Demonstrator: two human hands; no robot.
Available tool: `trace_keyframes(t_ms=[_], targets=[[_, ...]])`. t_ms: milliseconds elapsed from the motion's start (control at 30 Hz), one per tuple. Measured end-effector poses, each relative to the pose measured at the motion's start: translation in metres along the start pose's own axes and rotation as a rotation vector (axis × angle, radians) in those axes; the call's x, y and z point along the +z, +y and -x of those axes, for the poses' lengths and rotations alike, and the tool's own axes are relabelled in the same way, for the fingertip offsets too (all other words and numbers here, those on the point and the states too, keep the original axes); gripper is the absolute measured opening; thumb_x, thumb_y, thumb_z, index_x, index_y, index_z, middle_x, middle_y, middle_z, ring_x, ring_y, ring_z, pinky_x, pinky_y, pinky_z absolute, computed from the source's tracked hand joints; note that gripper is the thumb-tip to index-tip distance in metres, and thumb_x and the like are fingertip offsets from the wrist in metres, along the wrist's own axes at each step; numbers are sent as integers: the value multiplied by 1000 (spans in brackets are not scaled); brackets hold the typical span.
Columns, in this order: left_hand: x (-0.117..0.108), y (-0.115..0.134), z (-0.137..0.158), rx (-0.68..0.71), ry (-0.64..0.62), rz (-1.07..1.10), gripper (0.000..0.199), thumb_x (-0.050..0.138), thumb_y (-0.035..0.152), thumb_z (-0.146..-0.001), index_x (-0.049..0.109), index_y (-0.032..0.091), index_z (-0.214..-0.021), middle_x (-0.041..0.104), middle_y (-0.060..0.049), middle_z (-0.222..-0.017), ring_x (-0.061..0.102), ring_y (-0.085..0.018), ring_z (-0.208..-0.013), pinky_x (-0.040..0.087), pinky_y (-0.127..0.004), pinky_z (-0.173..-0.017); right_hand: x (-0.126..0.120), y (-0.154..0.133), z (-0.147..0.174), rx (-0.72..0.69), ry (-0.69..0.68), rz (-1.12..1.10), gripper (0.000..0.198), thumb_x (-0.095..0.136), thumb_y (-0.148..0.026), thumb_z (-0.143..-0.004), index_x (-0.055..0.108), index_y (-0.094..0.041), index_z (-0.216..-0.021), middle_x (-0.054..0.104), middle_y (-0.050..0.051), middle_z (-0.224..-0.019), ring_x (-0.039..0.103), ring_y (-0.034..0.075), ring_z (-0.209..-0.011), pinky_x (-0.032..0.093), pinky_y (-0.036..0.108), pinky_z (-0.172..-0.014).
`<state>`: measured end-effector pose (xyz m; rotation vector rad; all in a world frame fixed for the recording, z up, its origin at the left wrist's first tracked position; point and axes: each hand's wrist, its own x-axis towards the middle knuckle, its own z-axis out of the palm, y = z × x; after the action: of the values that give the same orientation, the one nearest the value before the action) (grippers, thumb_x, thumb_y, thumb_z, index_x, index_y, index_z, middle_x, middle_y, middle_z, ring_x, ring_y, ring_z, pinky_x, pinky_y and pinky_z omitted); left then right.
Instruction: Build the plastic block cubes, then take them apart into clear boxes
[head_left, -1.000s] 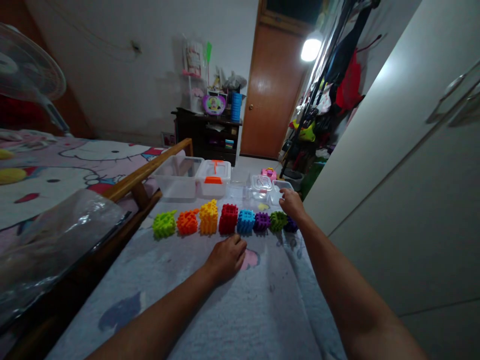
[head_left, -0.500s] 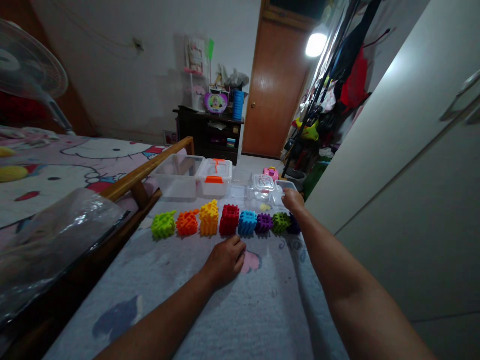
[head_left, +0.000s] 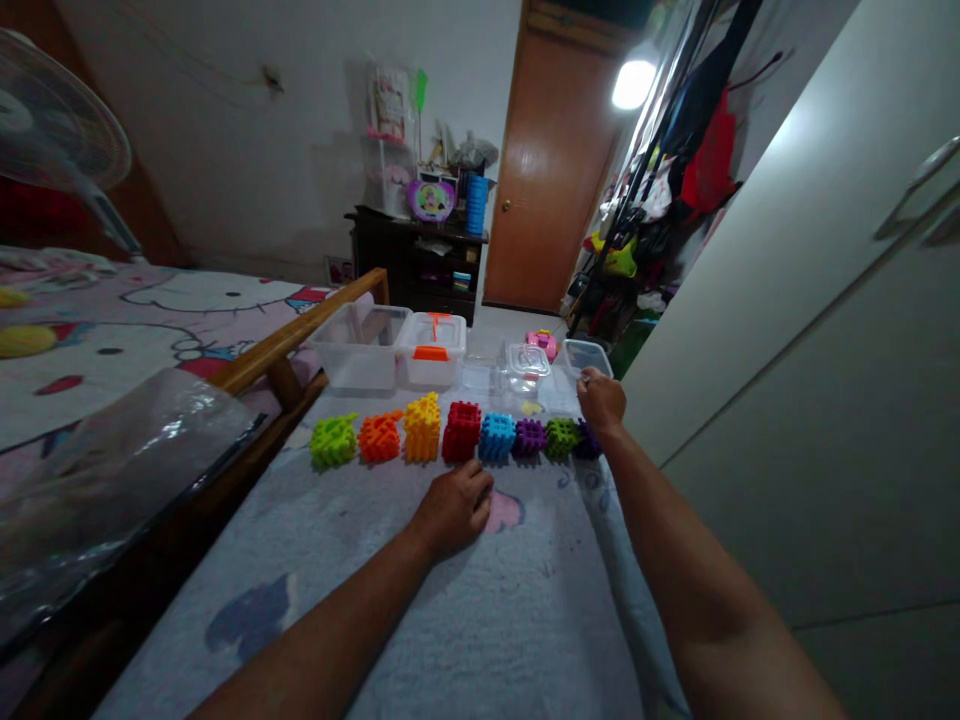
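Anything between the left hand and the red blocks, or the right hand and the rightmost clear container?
Nothing visible: the left hand lies directly before the red blocks; the right hand holds the clear container by its near rim.

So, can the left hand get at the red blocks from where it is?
Likely yes: the left hand is just on the near side of the red blocks, and nothing visible stands between them.

The tub [head_left: 589, 360] is colourless, one block [head_left: 461, 434] red, the cloth [head_left: 465, 610] pink-patched pale grey-blue
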<state>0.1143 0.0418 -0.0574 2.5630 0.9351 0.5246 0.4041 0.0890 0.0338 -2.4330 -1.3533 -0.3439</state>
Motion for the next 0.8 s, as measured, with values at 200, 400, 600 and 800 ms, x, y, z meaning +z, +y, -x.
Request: trace_keyframes(t_ms=[200, 400, 600, 800], targets=[[-1, 0, 1, 14, 8, -12, 11, 52, 22, -88, 63, 21, -93, 60, -6, -99, 60, -19, -89, 46, -29, -77, -57, 7, 70, -111, 135, -133, 32, 50, -31, -93, 70, -18, -114, 76, 10, -92, 69, 24, -82, 44, 31, -75], [0, -5, -1, 14, 40, 143, 22, 44, 22, -93, 66, 20, -93, 65, -6, -97, 62, -18, -91, 48, -29, -83, -91, 12, 176, -347, 29, -238, 25, 52, -32, -91, 73, -22, -100, 74, 7, -81, 65, 21, -73, 43, 31, -72], [-6, -4, 3, -98, 160, 532, 26, 43, 30, -92, 66, 17, -94, 68, -7, -95, 63, -20, -92, 47, -33, -89, -74, -16, 237, -508, -178, -93, 15, 56, -21, -90, 71, -23, -90, 72, 7, -75, 63, 21, -71, 37, 31, -70], [-10, 17, 18, -318, 192, 1162, 47, 38, 58, -95, 60, 20, -111, 65, -7, -110, 61, -23, -105, 47, -36, -94, -71, -46, 248, -433, -286, -80, 16, 55, -19, -90, 69, -20, -96, 73, 8, -80, 66, 21, -76, 38, 30, -70]])
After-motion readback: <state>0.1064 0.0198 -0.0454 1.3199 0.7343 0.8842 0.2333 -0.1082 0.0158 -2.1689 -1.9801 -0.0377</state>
